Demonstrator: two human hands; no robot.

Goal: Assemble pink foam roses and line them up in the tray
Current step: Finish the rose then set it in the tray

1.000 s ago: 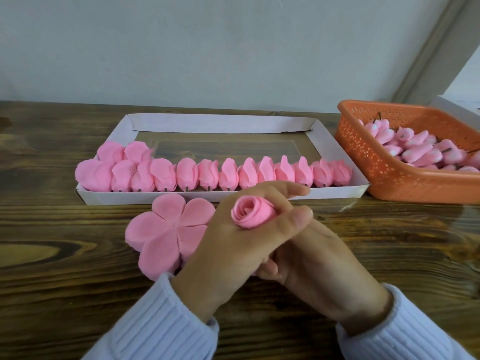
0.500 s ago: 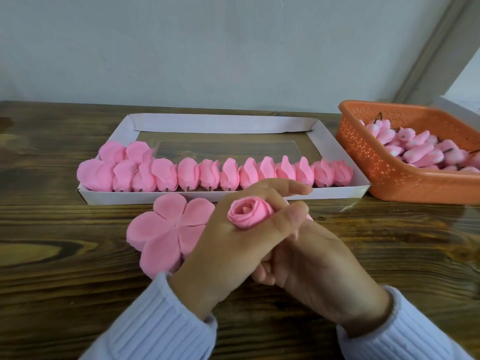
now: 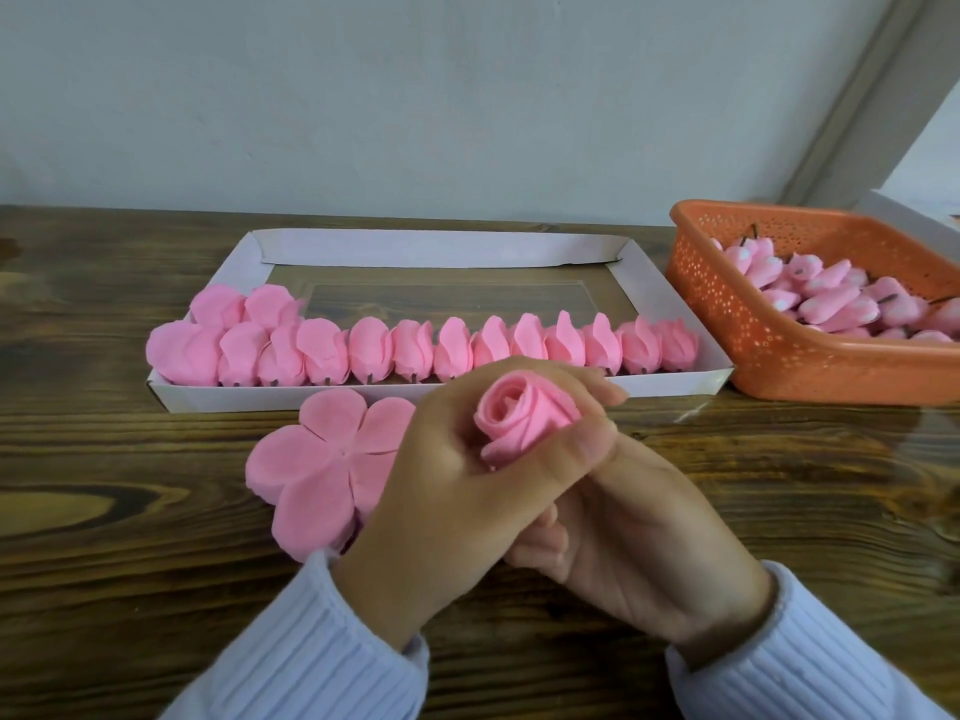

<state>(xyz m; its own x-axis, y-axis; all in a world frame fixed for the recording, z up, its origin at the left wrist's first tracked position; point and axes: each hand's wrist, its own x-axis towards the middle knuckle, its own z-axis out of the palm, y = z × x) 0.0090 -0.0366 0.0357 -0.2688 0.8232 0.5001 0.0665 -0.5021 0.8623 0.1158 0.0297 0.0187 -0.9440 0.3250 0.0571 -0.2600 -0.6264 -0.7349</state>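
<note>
**Fig. Head view, foam-rose assembly.**

**Edges/room:** The white card tray (image 3: 441,247) sits centre frame on the wooden table (image 3: 130,511). Its near rim runs just above your hands. A row of finished pink roses (image 3: 415,350) fills that near edge from the L corner to the R corner, w/ two more roses behind it at the L end. The tray floor behind the row is open. The orange perforated basket (image 3: 769,356), upper R, holds pink buds (image 3: 831,304) and stands just beside the tray's R corner, w/ a narrow gap between. A white box edge (image 3: 904,215) shows behind the basket. Open wood lies at L of frame and centre R, below the basket.

**Grip:** Your L hand (image 3: 447,491), entering from lower L, has its fingers and thumb curled round the foam rose (image 3: 524,423), spiral centre facing up toward the camera. The rose sits in front of the tray's near rim, approx. mid-row and outside the tray. Your R hand (image 3: 639,537) lies under and against the L hand w/ fingers curled. Its fingertips are hidden, so whether it pinches the rose's base can't be told.

**Also:** A flat five-petal foam cutout (image 3: 322,459) lies on the table, L of the L hand and partly beneath it.
</note>
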